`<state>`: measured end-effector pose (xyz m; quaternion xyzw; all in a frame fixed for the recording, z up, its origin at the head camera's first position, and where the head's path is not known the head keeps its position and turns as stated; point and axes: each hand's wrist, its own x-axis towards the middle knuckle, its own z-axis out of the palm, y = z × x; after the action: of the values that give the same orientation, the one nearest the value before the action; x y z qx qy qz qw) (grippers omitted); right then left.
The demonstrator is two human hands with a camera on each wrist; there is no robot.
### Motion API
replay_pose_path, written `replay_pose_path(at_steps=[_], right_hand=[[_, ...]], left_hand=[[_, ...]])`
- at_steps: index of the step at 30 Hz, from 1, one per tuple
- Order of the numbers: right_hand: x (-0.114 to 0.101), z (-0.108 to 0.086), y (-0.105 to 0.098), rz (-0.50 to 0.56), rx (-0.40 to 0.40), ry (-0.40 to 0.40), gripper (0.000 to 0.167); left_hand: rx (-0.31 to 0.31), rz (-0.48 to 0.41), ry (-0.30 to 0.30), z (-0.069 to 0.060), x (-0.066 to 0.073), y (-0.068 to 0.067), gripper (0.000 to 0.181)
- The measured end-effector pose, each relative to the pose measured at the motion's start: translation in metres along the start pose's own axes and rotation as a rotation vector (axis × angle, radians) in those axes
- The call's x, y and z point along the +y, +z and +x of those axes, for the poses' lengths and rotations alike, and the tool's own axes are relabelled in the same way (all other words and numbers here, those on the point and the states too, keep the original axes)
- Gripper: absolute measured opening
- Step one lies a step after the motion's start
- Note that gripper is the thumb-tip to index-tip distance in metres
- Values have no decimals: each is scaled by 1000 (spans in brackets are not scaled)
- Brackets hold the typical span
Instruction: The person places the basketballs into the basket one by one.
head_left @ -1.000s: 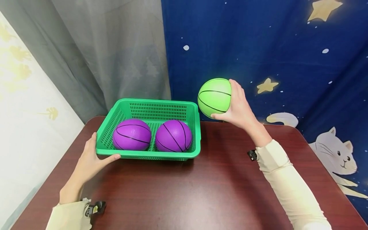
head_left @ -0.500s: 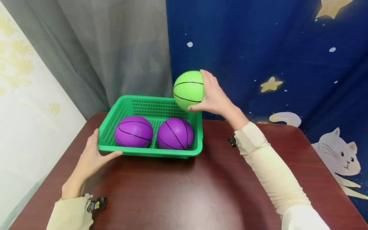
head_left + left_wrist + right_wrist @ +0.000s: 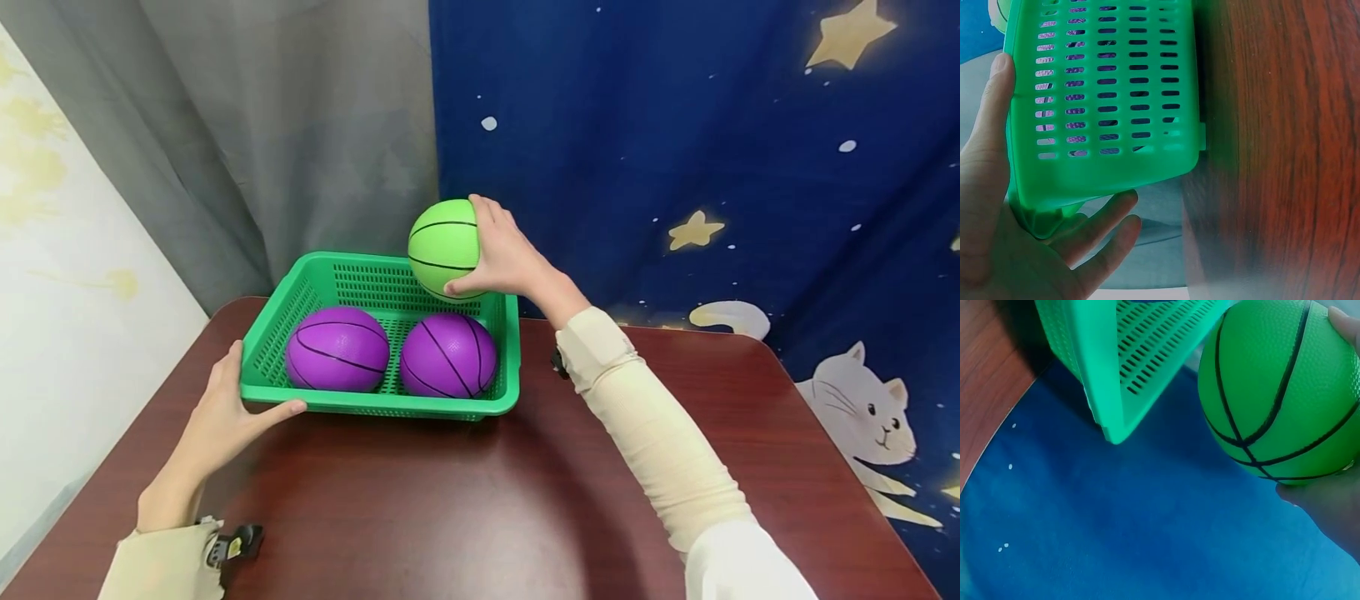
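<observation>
My right hand (image 3: pixel 508 257) grips a light green ball with black lines (image 3: pixel 442 243) from its right side. The ball hangs above the back right part of a green plastic basket (image 3: pixel 375 403). Two purple balls with black lines lie inside the basket, a left one (image 3: pixel 337 350) and a right one (image 3: pixel 448 357). My left hand (image 3: pixel 217 417) holds the basket's front left corner, its thumb along the front rim. In the left wrist view, the left hand's fingers (image 3: pixel 1094 234) curve round that corner. The right wrist view has the green ball (image 3: pixel 1272 381) between thumb and fingers.
The basket stands on a dark red-brown wooden table (image 3: pixel 450 492), towards its back left. Behind the table hang a grey curtain (image 3: pixel 322 150) and a blue curtain with stars and a cat (image 3: pixel 600 150). A white wall (image 3: pixel 90 300) is at the left.
My right hand has carried the green ball leftwards, from beyond the basket's right side to above the basket. The left hand keeps its hold on the corner, and the purple balls stay in the basket.
</observation>
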<state>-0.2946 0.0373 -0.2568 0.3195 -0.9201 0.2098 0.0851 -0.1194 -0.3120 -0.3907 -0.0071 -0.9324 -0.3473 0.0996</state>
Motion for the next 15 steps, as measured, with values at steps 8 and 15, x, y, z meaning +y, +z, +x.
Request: replay_pose_path(at_steps=[8, 15], right_hand=[[-8, 18, 15, -10, -53, 22, 124], [-22, 25, 31, -34, -124, -2, 126]], left_hand=[[-2, 5, -4, 0, 2, -4, 117], [-7, 4, -13, -3, 4, -1, 118]])
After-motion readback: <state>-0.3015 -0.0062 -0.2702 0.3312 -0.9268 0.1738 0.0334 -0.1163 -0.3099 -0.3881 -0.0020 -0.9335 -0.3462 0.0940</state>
